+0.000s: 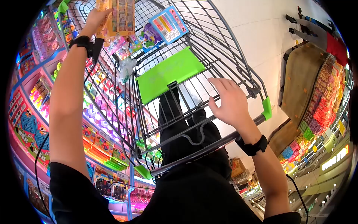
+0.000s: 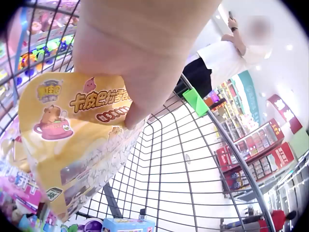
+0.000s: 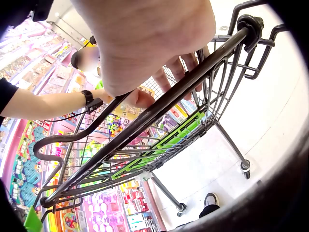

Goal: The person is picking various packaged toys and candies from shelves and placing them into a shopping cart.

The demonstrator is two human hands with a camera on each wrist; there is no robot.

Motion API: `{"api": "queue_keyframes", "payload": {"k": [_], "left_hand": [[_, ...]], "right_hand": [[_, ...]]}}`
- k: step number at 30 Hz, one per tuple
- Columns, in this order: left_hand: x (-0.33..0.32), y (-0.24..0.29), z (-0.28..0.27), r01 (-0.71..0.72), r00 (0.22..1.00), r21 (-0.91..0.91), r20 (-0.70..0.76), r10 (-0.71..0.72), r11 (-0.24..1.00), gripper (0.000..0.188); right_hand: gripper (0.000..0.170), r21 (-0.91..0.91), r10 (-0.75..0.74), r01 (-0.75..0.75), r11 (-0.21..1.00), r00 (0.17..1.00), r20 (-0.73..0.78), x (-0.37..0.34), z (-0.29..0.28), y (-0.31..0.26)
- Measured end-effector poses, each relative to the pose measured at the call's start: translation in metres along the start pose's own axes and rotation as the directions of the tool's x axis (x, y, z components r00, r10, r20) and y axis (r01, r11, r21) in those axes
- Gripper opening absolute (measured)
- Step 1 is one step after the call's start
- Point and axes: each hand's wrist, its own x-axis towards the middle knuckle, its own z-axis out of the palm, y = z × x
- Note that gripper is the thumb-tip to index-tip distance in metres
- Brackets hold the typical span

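Note:
My left hand (image 1: pixel 96 20) grips a yellow capybara-print package (image 1: pixel 121 16) by its edge, over the far left of a wire shopping cart (image 1: pixel 227 33). In the left wrist view, the package (image 2: pixel 72 108) shows a capybara in a pink cup, and the thumb lies against its front. My right hand (image 1: pixel 231 99) has its fingers extended and holds nothing, above the near end of the cart, just beyond the push handle (image 1: pixel 209 147). Beneath the yellow package lie a pink package (image 1: pixel 116 45), a purple package (image 1: pixel 151 36) and a light-blue box (image 1: pixel 169 24).
A green seat panel (image 1: pixel 169 74) spans the cart's near part. Lit shelves (image 1: pixel 100 108) of colourful goods line the left side. On the right stands a display (image 1: pixel 317 100) with bright packets. Another person (image 1: pixel 333 46) is at the upper right; a further person (image 2: pixel 227 63) stands beyond the cart.

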Motion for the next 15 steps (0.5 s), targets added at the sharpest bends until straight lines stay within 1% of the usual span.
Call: {"api": "queue_keyframes", "payload": {"k": [1,2,3,5,6,9,10,11,13,14,15], "left_hand": [[-0.003,0.003,0.006,0.038,0.999,-0.026,-0.026,-0.039,0.999,0.047],[-0.013,0.003,0.016,0.064,0.996,-0.244,-0.052,-0.079,0.968,0.048],[-0.016,-0.001,0.027,0.088,0.993,-0.379,-0.042,-0.112,0.921,0.049],[-0.02,-0.008,0.046,0.13,0.985,-0.621,-0.008,-0.172,0.773,0.052],[-0.029,0.0,0.054,0.126,0.987,-0.708,0.017,-0.162,0.695,0.056],[-0.046,-0.011,0.08,0.154,0.984,-0.849,0.085,-0.157,0.506,0.056],[-0.049,-0.024,0.096,0.163,0.986,-0.651,0.089,-0.139,0.741,0.056],[-0.05,-0.041,0.116,0.151,0.988,-0.394,0.097,-0.122,0.907,0.056],[-0.057,-0.054,0.15,0.269,0.957,-0.237,0.174,-0.232,0.934,0.048],[-0.07,-0.072,0.17,-0.1,0.994,0.011,0.038,0.1,0.995,0.047],[-0.074,-0.065,0.181,-0.028,0.985,0.049,0.171,0.02,0.998,0.053]], "right_hand": [[0.043,0.001,0.0,0.0,1.0,1.0,-0.004,0.0,0.0,0.002],[0.043,0.0,-0.002,0.002,1.0,1.0,-0.004,0.0,0.0,0.002],[0.043,-0.001,-0.001,0.001,1.0,1.0,-0.004,0.0,0.001,0.002],[0.044,-0.002,0.002,-0.002,1.0,1.0,-0.007,-0.001,0.001,0.003],[0.044,0.001,0.004,-0.004,1.0,1.0,-0.008,-0.001,0.001,0.003],[0.044,0.015,0.011,-0.011,1.0,1.0,-0.001,0.0,0.0,0.001],[0.044,0.017,0.018,-0.018,1.0,1.0,0.005,-0.001,0.0,0.001],[0.044,0.017,0.016,-0.016,1.0,1.0,0.007,-0.001,-0.001,0.002],[0.044,0.016,0.015,-0.015,1.0,1.0,0.007,-0.001,0.0,0.002],[0.044,0.013,0.018,-0.018,1.0,1.0,0.007,0.0,-0.001,0.001],[0.044,0.019,0.018,-0.018,1.0,1.0,-0.005,0.0,-0.001,0.002]]}}
